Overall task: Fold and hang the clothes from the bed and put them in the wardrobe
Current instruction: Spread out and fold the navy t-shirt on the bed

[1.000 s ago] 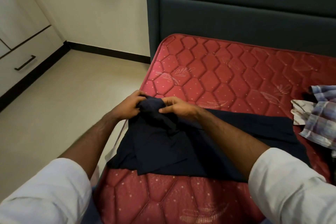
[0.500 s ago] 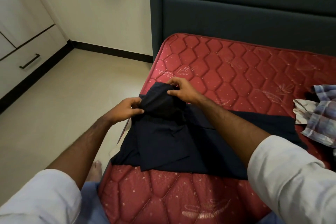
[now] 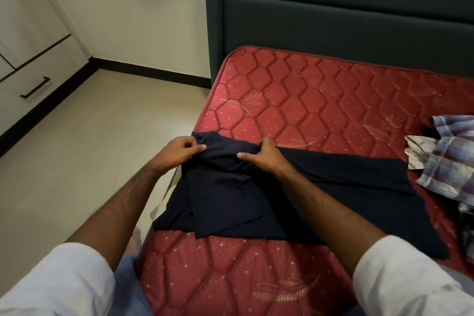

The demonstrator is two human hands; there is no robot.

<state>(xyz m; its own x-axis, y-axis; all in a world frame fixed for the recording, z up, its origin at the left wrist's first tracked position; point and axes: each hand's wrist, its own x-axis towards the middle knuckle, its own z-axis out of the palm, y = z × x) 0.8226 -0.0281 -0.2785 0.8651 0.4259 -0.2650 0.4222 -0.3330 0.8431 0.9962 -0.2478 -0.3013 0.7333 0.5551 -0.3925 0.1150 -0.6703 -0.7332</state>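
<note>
**Garment edge held taut for folding**

Garment point(image 3: 256, 202) position: the dark navy cloth lies flat on the red quilted mattress point(image 3: 320, 100), near the mattress's left edge, with one end reaching toward 3 o'clock and a folded flap overlapping the body at the near side. The far edge is lifted slightly off the mattress between the two hands.

The left hand point(image 3: 177, 152) pinches the far-left corner of the cloth, thumb and fingers clamped together on the fabric. The right hand point(image 3: 261, 158) grips the same edge toward 3 o'clock of the left hand, fingers curled over the cloth with the thumb beneath. The two grips stand near each other, and the cloth between them bunches in a soft ridge. This hold probably serves to square the edge before the next fold is laid down; the flat mattress acts as the folding surface.

The fabric appears thin, matte and limp, with shallow creases; its type cannot be identified. A checked garment point(image 3: 446, 161) lies crumpled at 3 o'clock, just beside the navy cloth's far end. The wardrobe point(image 3: 30, 64), with a dark drawer handle, stands at 9 o'clock across the floor.
</note>
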